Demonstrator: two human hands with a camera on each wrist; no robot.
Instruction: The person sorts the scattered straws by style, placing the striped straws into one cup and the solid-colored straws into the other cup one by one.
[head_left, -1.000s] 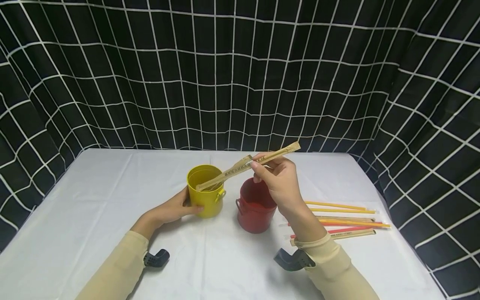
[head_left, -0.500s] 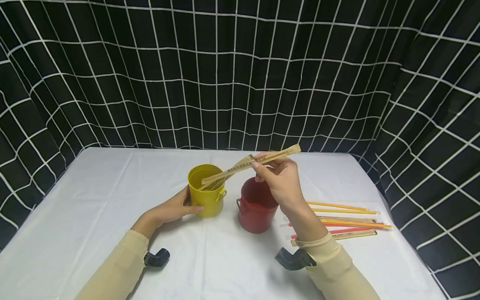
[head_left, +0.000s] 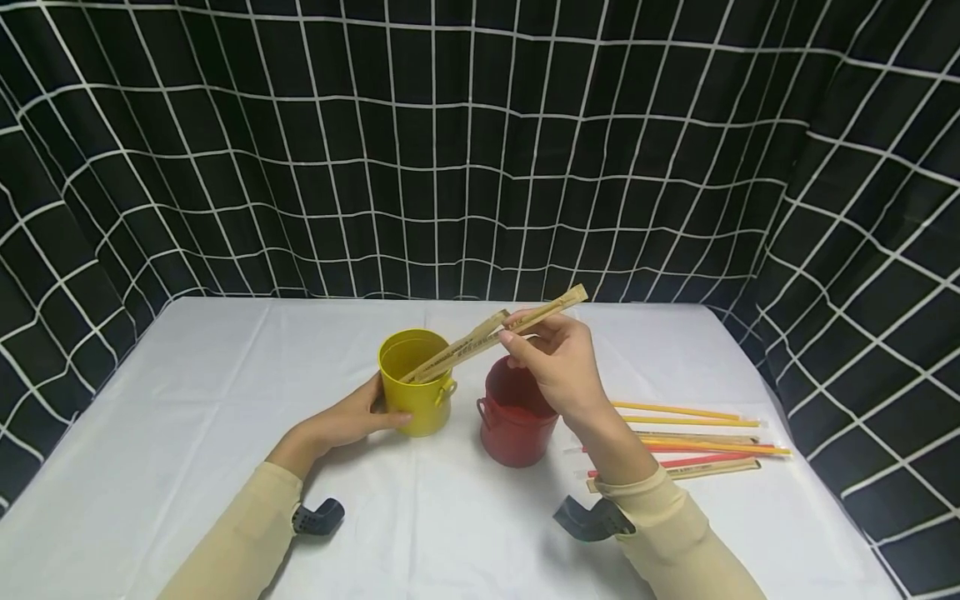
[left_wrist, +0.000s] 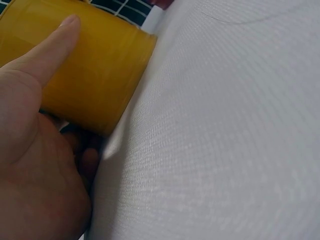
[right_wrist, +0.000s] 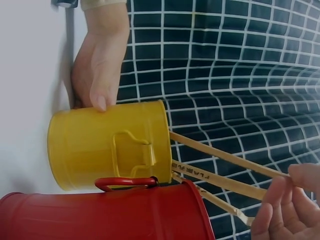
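Right hand (head_left: 558,362): pinching a wrapped straw (head_left: 480,344)
Straw in hand: tan, dark-printed, slanting into the yellow bucket (head_left: 429,407)
Red bucket (head_left: 517,442): upright, near the right hand
Left hand (head_left: 345,421): gripping the yellow bucket, where more tan straws (right_wrist: 225,183) lean
Cloth (head_left: 450,533): white, loose straws (head_left: 705,447) lying at right
Curtain (head_left: 491,137): black, white-gridded

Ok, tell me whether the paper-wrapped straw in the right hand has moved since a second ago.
Yes. In the head view, the paper-wrapped straw tilts more steeply, its upper end shifted left against the red bucket.
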